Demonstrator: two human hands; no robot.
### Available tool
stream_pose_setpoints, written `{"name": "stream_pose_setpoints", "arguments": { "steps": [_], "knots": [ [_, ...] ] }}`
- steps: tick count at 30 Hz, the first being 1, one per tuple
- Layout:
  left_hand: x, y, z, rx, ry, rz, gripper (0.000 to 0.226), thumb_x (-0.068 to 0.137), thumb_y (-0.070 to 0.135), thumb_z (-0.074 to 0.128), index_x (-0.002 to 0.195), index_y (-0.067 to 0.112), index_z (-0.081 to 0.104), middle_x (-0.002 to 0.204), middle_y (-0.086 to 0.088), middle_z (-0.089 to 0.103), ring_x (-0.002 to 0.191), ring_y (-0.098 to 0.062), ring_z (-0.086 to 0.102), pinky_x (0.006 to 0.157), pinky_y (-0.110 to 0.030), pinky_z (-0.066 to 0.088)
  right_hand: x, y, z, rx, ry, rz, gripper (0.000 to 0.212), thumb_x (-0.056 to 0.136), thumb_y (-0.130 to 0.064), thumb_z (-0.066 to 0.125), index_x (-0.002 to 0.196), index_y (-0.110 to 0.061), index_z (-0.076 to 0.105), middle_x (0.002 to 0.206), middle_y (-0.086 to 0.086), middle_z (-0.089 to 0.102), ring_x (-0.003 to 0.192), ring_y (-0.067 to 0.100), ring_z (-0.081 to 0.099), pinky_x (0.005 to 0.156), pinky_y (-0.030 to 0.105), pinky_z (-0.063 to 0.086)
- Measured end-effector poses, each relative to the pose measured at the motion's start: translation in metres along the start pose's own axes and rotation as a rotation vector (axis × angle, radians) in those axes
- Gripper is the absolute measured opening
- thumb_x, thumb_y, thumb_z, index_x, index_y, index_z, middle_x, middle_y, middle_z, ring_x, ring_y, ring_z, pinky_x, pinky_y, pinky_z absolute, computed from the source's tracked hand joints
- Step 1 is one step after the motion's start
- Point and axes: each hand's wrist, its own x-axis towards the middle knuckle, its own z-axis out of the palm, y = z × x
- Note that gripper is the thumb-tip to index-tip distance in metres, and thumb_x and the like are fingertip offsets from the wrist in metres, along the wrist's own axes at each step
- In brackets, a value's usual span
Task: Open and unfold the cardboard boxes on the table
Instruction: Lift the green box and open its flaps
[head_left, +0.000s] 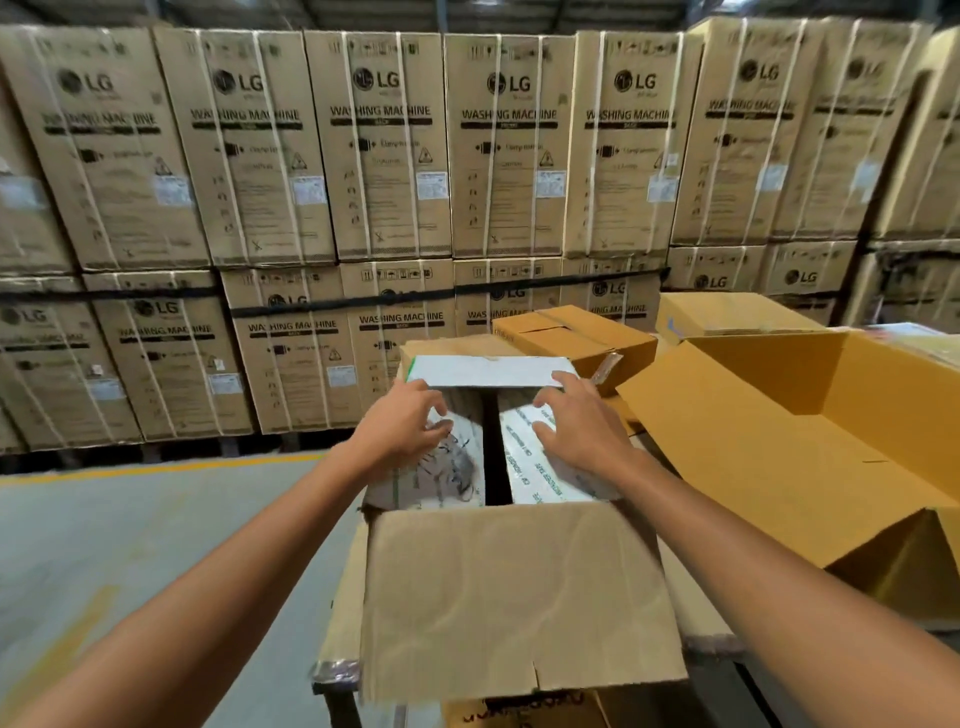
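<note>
On worktop (709, 644), box (340, 597) with near flap (519, 597) folded out. Left grip (410, 426) curled on left flap (441, 478), right grip (582, 431) curled on right flap (550, 467), gap showing between. Far flap (488, 370) yet to lift. Beyond: orange box (779, 441) open, far box (571, 332) closed.

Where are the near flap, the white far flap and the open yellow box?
Near flap (519, 597): head view, middle of its brown face.
White far flap (488, 370): head view, middle of its white face.
Yellow box (769, 452): head view, its broad near panel.
</note>
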Motion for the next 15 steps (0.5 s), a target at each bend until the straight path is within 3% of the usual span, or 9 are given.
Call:
{"name": "stream_pose_setpoints", "arguments": {
  "steps": [6, 9, 12, 15],
  "knots": [
    [0.063, -0.028, 0.026, 0.094, -0.074, -0.008, 0.064, 0.087, 0.034, 0.064, 0.144, 0.015, 0.043, 0.146, -0.016, 0.041, 0.133, -0.031, 0.041, 0.107, -0.043, 0.042, 0.051, 0.005, 0.023, -0.040, -0.050, 0.018, 0.045, 0.095, -0.028, 0.060, 0.139, -0.023, 0.050, 0.154, 0.004, 0.035, 0.140, 0.025, 0.031, 0.107, 0.041, 0.039],
    [0.093, -0.040, 0.037, 0.195, -0.113, 0.002, 0.065, 0.089, 0.036, 0.060, 0.148, 0.017, 0.037, 0.149, -0.014, 0.040, 0.138, -0.031, 0.036, 0.113, -0.048, 0.034, 0.079, 0.013, 0.035, -0.075, -0.051, 0.003, 0.049, 0.095, -0.022, 0.060, 0.142, -0.023, 0.046, 0.157, 0.006, 0.033, 0.143, 0.026, 0.029, 0.109, 0.044, 0.037],
    [0.115, -0.054, 0.038, 0.190, -0.125, -0.006, 0.054, 0.089, 0.024, 0.066, 0.140, 0.023, 0.047, 0.138, -0.004, 0.053, 0.122, -0.026, 0.052, 0.100, -0.043, 0.047, 0.107, 0.023, 0.045, -0.155, -0.060, -0.005, 0.046, 0.093, -0.017, 0.060, 0.138, -0.024, 0.048, 0.150, 0.006, 0.042, 0.138, 0.027, 0.035, 0.105, 0.046, 0.037],
    [0.141, -0.064, 0.025, -0.014, -0.020, -0.089, 0.041, 0.083, -0.003, 0.062, 0.117, 0.021, 0.067, 0.118, 0.001, 0.067, 0.105, -0.022, 0.063, 0.084, -0.038, 0.055, 0.139, 0.035, 0.040, -0.176, 0.020, -0.006, 0.031, 0.092, -0.005, 0.053, 0.118, -0.022, 0.059, 0.118, 0.001, 0.061, 0.114, 0.025, 0.054, 0.090, 0.042, 0.041]
  ]
}}
